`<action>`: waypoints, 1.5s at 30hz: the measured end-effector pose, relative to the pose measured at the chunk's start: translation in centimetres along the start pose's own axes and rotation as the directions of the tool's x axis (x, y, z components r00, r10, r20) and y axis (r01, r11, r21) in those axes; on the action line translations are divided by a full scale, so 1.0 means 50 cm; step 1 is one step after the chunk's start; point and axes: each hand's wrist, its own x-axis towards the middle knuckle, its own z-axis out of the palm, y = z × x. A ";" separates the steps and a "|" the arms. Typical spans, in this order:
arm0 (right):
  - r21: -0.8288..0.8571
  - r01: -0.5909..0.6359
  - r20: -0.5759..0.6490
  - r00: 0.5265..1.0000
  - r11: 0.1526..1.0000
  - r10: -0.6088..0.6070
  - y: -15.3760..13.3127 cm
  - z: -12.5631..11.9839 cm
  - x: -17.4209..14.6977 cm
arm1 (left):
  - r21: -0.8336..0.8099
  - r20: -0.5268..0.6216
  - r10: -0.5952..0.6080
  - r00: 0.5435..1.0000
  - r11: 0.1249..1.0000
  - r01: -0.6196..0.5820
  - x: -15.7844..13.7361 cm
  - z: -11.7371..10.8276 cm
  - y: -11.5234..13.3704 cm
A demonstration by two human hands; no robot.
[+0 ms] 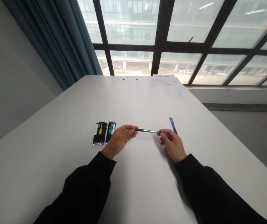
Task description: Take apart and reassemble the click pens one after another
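Note:
A green pen [147, 131] with a black grip is held level above the white table, stretched between both hands. My left hand [121, 137] pinches its dark grip end, and the fingers of my right hand [172, 143] close on its other end. Just left of my left hand lies a row of several pens [100, 133], side by side and lengthwise, with black, white, yellow and green barrels; my hand partly covers the rightmost ones. Beyond my right hand a blue pen [173, 125] rests on the table, its near end close to the knuckles.
The white table [54, 149] stretches to the window [133, 28]. Sheets of paper [162, 81] lie at its far right edge, and two small cable holes [137, 80] sit at the far edge. A blue curtain [61, 37] hangs at the left.

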 end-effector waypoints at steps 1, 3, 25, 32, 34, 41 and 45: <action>-0.004 0.016 -0.017 1.000 1.000 -0.016 -0.002 0.003 -0.003 | -0.004 0.008 -0.010 1.000 1.000 0.010 -0.001 0.001 0.000; -0.053 0.061 -0.045 0.997 0.997 -0.064 -0.005 0.006 -0.008 | 0.010 0.012 -0.016 1.000 1.000 0.016 -0.001 0.002 -0.002; -0.337 0.138 -0.154 0.968 0.931 -0.199 -0.013 -0.001 -0.019 | 0.209 -0.025 0.036 0.999 0.977 -0.030 0.009 -0.012 -0.011; -0.353 0.124 -0.139 0.973 0.928 -0.182 -0.012 -0.004 -0.020 | 0.255 -0.008 0.050 0.999 0.966 -0.046 0.008 -0.013 -0.013; -0.372 0.113 -0.132 0.976 0.921 -0.173 -0.013 -0.004 -0.021 | 0.278 -0.010 0.043 0.999 0.960 -0.038 0.007 -0.012 -0.012; -0.394 0.088 -0.138 0.978 0.915 -0.154 -0.017 -0.005 -0.024 | 0.299 -0.001 0.031 1.000 0.954 -0.029 0.002 -0.008 -0.007; -0.399 0.087 -0.129 0.980 0.913 -0.150 -0.019 -0.004 -0.024 | 0.276 0.005 0.032 0.999 0.960 -0.032 0.002 -0.006 -0.006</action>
